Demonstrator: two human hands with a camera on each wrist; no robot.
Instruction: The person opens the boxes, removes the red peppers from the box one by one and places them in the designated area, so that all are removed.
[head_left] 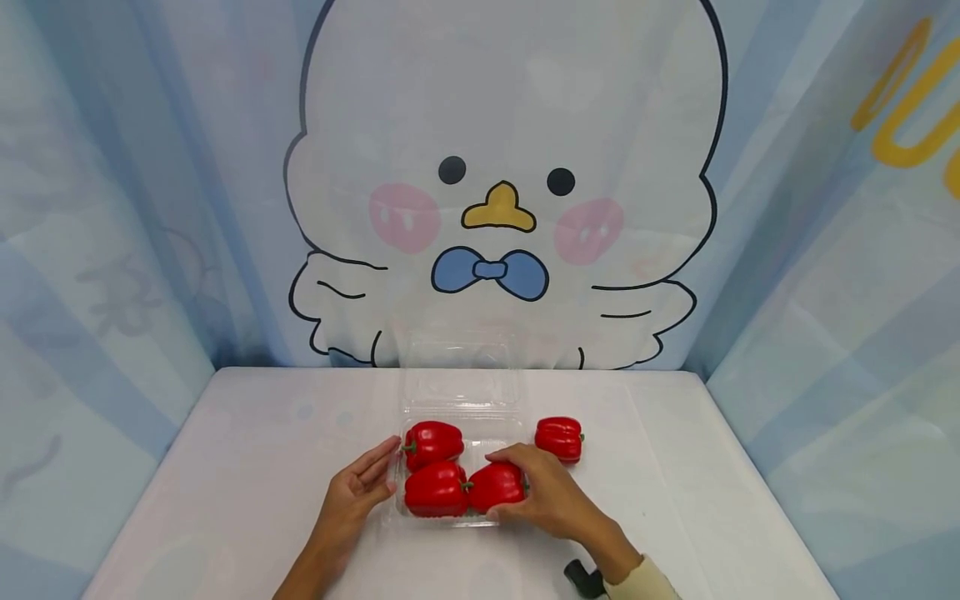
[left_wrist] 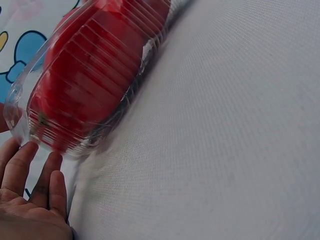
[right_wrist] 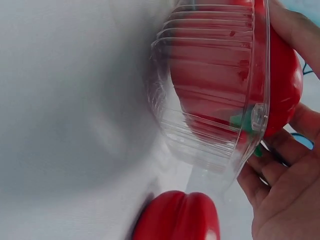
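Observation:
A clear plastic container [head_left: 480,433] lies with its lid raised at the back. Inside are three red peppers: one at the back left [head_left: 433,444], one at the front left [head_left: 436,490] and one at the front right [head_left: 497,487]. My right hand [head_left: 551,493] grips the front right pepper [right_wrist: 286,82] from above, thumb at the front, fingers behind. My left hand [head_left: 354,500] touches the container's left side with its fingertips, the fingers nearly straight; the left wrist view shows this hand [left_wrist: 37,192] against the ribbed wall.
Another red pepper [head_left: 558,439] lies on the white table [head_left: 247,483], right of the container. A dark object [head_left: 584,578] is at the front edge beside my right sleeve. A curtain with a cartoon bird [head_left: 495,125] hangs behind the table.

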